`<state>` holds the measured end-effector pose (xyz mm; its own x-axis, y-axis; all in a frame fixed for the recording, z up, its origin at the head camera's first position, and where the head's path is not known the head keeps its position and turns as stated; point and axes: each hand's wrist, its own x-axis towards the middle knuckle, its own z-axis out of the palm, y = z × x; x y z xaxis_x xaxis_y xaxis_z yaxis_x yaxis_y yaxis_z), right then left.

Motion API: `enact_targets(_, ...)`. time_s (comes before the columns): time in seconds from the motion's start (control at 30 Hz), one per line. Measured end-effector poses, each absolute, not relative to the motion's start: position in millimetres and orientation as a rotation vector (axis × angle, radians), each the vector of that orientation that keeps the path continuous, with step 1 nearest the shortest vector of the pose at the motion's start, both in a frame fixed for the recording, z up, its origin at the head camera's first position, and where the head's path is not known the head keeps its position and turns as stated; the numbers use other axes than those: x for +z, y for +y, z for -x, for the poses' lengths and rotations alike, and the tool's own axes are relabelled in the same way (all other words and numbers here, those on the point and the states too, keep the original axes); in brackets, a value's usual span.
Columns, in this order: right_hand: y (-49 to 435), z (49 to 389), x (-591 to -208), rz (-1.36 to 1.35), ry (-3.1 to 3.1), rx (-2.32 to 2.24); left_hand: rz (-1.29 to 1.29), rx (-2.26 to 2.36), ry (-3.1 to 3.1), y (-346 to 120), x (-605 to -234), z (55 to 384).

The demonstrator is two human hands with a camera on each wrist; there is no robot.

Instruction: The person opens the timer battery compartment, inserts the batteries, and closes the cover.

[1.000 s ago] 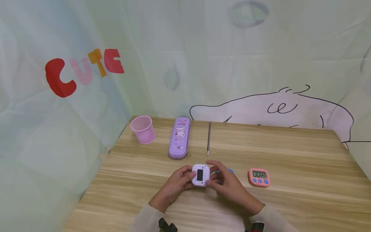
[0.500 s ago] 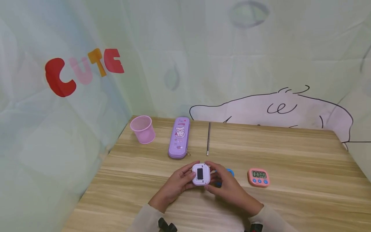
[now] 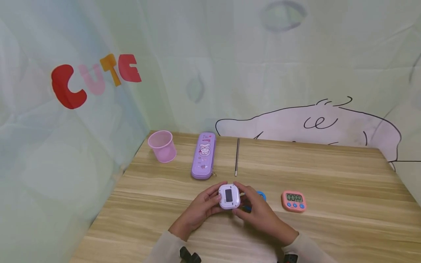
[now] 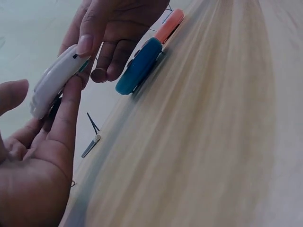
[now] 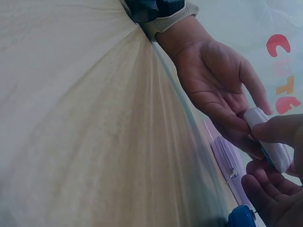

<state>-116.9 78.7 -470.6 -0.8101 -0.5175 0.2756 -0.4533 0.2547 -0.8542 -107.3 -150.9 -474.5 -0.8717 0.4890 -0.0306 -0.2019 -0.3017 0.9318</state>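
In the head view, a white digital timer (image 3: 234, 204) is held above the table with its back turned up, showing a dark rectangle. My left hand (image 3: 201, 209) grips its left side, thumb near the edge and fingers underneath. On the opposite side my right hand (image 3: 260, 212) pinches the rim between thumb and index finger. The left wrist view shows the white timer (image 4: 53, 81) edge-on, with the right thumb pressing its upper end. A blue timer (image 3: 261, 195) lies on the table, partly hidden behind my right hand. Farther right sits a pink-orange timer (image 3: 294, 201) reading 00:00.
Toward the back left stand a pink cup (image 3: 162, 147) and a purple pencil case (image 3: 203, 157). A dark pencil (image 3: 236, 157) lies to the right of the case. Fabric curtains (image 3: 184, 65) rise along the table's back and left edges.
My right index finger has come down onto the white timer's upper corner. The timer has shifted slightly right and up, tilting a little. The things on the table stay put.
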Motion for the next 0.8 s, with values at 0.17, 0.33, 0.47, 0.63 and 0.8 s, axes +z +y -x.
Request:
enact_targets(0.17,79.0,116.1,-470.4,0.941,2.453,-1.597,-0.424,2.239,1.485,-151.7,-472.1,106.4)
enact_targets(0.33,78.2,115.9,-469.5,0.931,2.457,-1.587,-0.485,2.277,1.448,-152.9,-471.3,105.8)
enact_targets(0.47,77.8,115.8,-469.5,0.945,2.462,-1.589,-0.521,2.293,1.436,-153.9,-471.1,106.4)
enact_targets(0.63,77.8,115.3,-468.6,0.955,2.477,-1.599,-0.525,2.303,1.447,-153.9,-471.1,107.8)
enact_targets(0.8,77.4,114.7,-466.8,0.971,2.462,-1.636,-0.506,2.307,1.498,-153.6,-471.2,107.0)
